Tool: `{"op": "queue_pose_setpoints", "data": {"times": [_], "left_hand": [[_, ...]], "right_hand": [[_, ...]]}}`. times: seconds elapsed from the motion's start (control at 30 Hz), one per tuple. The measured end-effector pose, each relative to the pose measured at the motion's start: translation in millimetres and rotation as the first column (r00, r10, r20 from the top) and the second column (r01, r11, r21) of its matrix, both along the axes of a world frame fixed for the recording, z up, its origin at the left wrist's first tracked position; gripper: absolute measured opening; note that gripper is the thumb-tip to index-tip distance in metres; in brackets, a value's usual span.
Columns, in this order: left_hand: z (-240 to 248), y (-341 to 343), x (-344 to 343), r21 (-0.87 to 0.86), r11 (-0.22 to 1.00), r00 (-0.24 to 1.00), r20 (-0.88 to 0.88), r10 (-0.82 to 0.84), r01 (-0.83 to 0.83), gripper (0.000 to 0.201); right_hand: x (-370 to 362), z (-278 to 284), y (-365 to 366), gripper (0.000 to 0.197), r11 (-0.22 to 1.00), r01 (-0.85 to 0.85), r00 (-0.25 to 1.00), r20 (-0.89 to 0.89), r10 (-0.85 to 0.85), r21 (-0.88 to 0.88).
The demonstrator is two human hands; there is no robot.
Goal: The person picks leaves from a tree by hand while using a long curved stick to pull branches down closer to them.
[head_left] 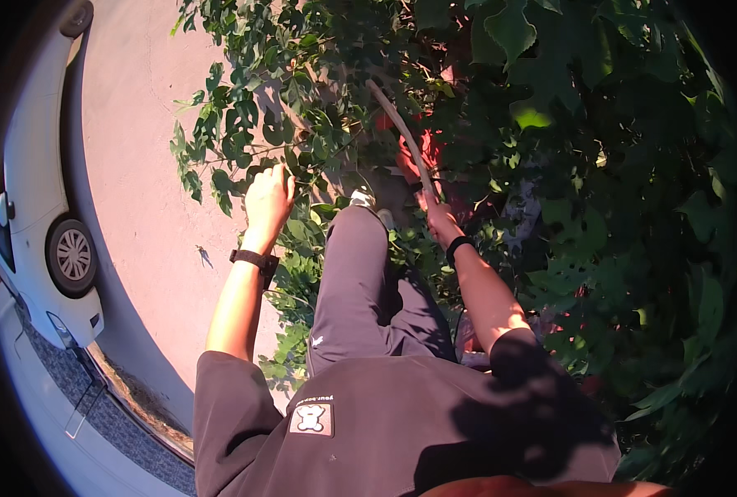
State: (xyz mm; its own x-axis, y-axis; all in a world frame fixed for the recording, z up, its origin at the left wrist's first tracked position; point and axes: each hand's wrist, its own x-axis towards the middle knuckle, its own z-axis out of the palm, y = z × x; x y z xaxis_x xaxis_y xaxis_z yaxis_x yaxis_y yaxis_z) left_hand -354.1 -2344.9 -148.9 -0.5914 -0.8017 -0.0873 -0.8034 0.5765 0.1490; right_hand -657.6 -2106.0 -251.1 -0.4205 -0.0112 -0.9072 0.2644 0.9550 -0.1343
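Observation:
My right hand (440, 220) is wrapped round the lower end of a long, slightly curved wooden stick (405, 131), which slants up and to the left into the foliage. My left hand (270, 199) is closed, its fingers curled away from view right at a leafy branch (248, 149); what lies between them is hidden. Green leaves reach past both sides of that hand. Dark wrist bands sit on both my wrists. Between my hands, my bent leg (356, 265) stands among the leaves, with a light shoe (362, 199) beyond the knee.
Dense leafy plants (567, 248) fill the right side and the far middle. Something red (418, 153) shows through the leaves behind the stick. Pale pavement (145, 141) lies to the left, and a white car (41, 190) stands at the far left.

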Motion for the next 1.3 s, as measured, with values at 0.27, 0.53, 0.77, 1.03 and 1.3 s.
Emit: {"op": "queue_pose_setpoints", "data": {"times": [0.27, 0.53, 0.77, 1.03, 1.3], "left_hand": [[41.2, -31.0, 60.0, -0.03, 0.983, 0.984, -0.024, 0.178, -0.179, 0.021], [9.9, -60.4, 85.8, 0.082, 0.953, 0.955, -0.039, 0.294, -0.29, 0.022], [-49.5, -73.4, 103.2, 0.301, 0.914, 0.958, 0.004, 0.285, -0.273, 0.023], [-77.0, -66.5, 150.3, 0.393, 0.896, 0.978, 0.08, 0.191, -0.208, 0.027], [-76.4, -67.1, 114.3, 0.509, 0.851, 0.99, -0.12, -0.077, 0.127, 0.022]], "right_hand": [[1.9, 2.6, -12.8, 0.071, 0.99, -0.138, 0.989, -0.054, 0.136, -0.037], [8.5, -53.7, -12.8, 0.077, 0.964, -0.248, 0.968, 0.057, 0.243, 0.099], [11.7, -70.9, -15.2, 0.078, 0.831, -0.507, 0.811, -0.201, 0.55, 0.228], [90.2, 55.1, -272.4, 0.067, 0.388, -0.914, 0.386, -0.559, 0.734, -0.122], [17.6, 22.0, -117.2, 0.061, 0.688, -0.711, 0.585, -0.423, 0.692, 0.141]]}}
